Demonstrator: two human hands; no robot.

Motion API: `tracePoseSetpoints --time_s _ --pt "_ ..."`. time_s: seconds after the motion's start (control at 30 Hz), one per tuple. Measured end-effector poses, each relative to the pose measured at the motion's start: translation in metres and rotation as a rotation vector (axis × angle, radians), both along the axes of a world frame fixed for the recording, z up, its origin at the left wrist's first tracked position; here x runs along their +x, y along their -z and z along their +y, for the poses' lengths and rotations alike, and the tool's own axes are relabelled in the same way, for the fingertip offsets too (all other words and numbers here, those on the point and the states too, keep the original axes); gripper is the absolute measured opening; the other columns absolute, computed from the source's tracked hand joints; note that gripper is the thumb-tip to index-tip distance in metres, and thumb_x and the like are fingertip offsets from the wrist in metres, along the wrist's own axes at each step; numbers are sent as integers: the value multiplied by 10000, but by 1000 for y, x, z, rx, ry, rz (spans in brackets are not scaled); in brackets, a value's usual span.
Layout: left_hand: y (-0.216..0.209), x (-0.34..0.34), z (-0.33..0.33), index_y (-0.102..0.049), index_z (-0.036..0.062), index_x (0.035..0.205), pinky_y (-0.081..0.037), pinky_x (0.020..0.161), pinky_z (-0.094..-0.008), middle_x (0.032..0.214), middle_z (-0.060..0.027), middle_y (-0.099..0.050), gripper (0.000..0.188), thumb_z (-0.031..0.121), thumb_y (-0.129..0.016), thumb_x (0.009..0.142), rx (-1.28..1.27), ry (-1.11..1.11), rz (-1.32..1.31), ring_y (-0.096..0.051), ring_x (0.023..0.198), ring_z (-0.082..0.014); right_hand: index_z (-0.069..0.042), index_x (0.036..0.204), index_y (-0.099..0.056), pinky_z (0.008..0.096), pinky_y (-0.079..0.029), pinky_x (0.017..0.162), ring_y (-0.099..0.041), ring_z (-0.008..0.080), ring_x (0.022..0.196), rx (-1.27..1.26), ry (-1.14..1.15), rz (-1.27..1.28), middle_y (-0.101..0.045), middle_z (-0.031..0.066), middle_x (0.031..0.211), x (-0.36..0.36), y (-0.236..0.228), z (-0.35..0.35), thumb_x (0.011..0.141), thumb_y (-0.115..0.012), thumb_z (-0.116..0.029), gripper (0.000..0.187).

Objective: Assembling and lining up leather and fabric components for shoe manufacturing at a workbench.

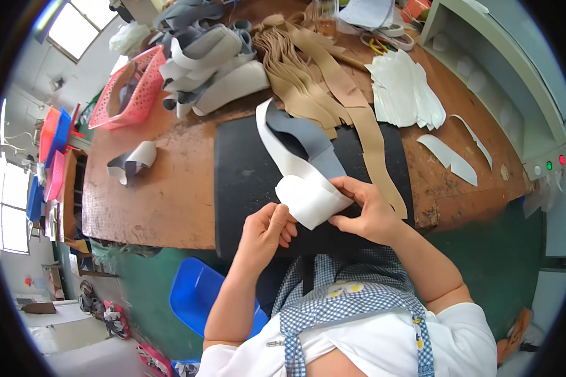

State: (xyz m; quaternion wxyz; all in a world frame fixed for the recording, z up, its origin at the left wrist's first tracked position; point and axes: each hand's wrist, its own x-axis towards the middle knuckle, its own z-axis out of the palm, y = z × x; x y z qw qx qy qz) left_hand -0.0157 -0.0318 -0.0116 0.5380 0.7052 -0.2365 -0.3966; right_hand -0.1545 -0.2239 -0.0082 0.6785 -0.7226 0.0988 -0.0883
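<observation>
Over a black mat, I hold a curved strip of white and blue-grey material with both hands. Its near end is folded over with the white face up. The far part loops away across the mat, showing its grey side. My left hand is closed, thumb against fingers, at the left edge of the white end. On the opposite edge, my right hand grips the strip between thumb and fingers. A long tan strip lies just beyond my right hand, reaching from a bundle of tan strips.
Grey-white strips are heaped at the back beside a pink basket. A small curled piece rests on the left. White cut pieces and a loose white piece lie right, near a machine. A blue chair stands below.
</observation>
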Motion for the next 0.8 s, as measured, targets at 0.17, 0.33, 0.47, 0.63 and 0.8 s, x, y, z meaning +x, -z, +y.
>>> tracePoseSetpoints --time_s 0.17,0.33,0.47,0.63,0.8 --pt "6 -19 -20 -620 7 978 -501 619 -210 817 -16 -643 191 197 -639 992 -93 -169 206 -581 701 -52 5 1234 -588 270 -488 889 -615 110 1006 230 -22 100 -655 58 1083 -16 2 -4 897 -690 -122 374" --pt "-16 -31 -30 -624 -7 985 -506 621 -218 840 -24 -656 124 84 -688 931 -114 -231 55 -612 714 -73 -5 980 -678 221 -447 634 -549 40 748 140 63 235 -640 -13 831 8 6 -10 1018 -570 -237 259" --pt "-38 -54 -30 -631 15 890 -517 644 -266 791 -109 -667 200 -121 -694 757 -527 126 -812 -656 694 -191 23 910 -693 231 -449 569 -562 43 643 273 110 265 -659 3 769 30 31 -20 997 -600 -232 284" --pt "-44 -36 -47 -534 -4 1054 -483 582 -227 819 -30 -613 103 40 -587 977 -205 -256 -477 -581 689 -53 40 1056 -676 246 -506 670 -644 96 771 590 120 299 -697 57 912 26 2 -10 1035 -491 -468 540" --pt "-28 3 -49 -524 -16 1172 -591 731 -272 937 -85 -669 264 179 -591 1007 -350 -258 290 -679 828 -131 48 1224 -601 272 -534 868 -669 122 967 429 13 14 -696 95 1101 -4 -6 1 958 -682 -206 377"
